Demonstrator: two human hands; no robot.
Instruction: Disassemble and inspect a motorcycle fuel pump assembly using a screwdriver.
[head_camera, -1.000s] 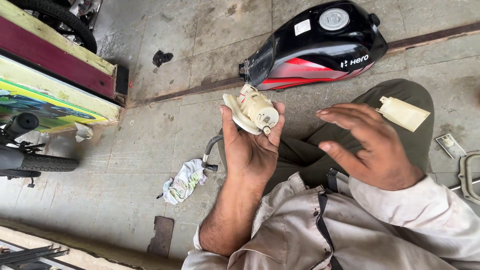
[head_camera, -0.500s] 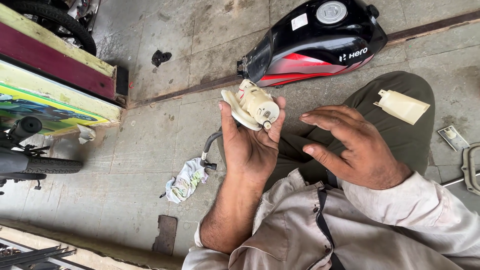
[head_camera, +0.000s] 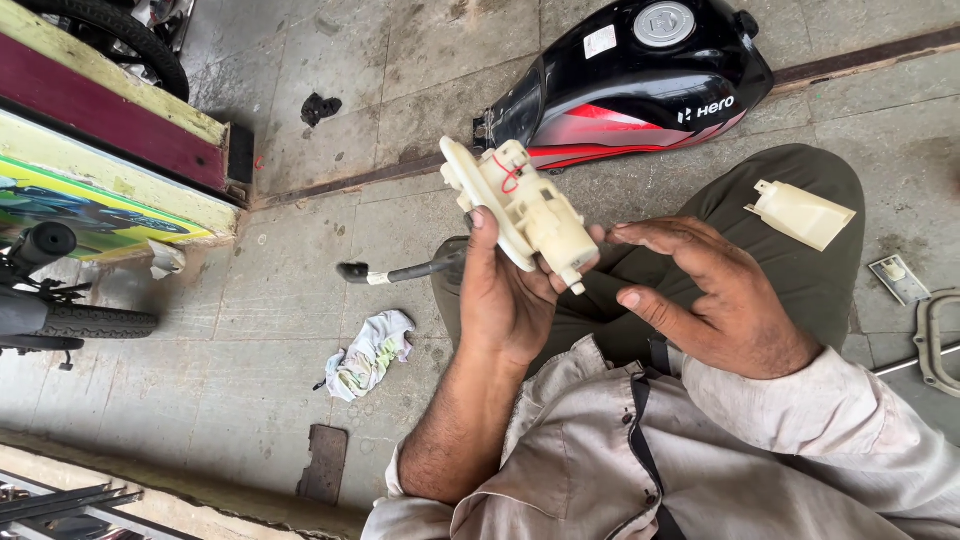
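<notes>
Left hand (head_camera: 505, 300) grips the cream plastic pump unit (head_camera: 520, 205) around its body; likely light, rigid, brittle at the flange. Right hand (head_camera: 725, 300) open, fingertips touching its lower end.

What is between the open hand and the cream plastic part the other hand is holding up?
Nothing visible. The left hand grips the cream part, and the right hand is open beside it, its fingertips almost at the part's lower end. Only bare air and the trouser leg behind lie there.
</notes>
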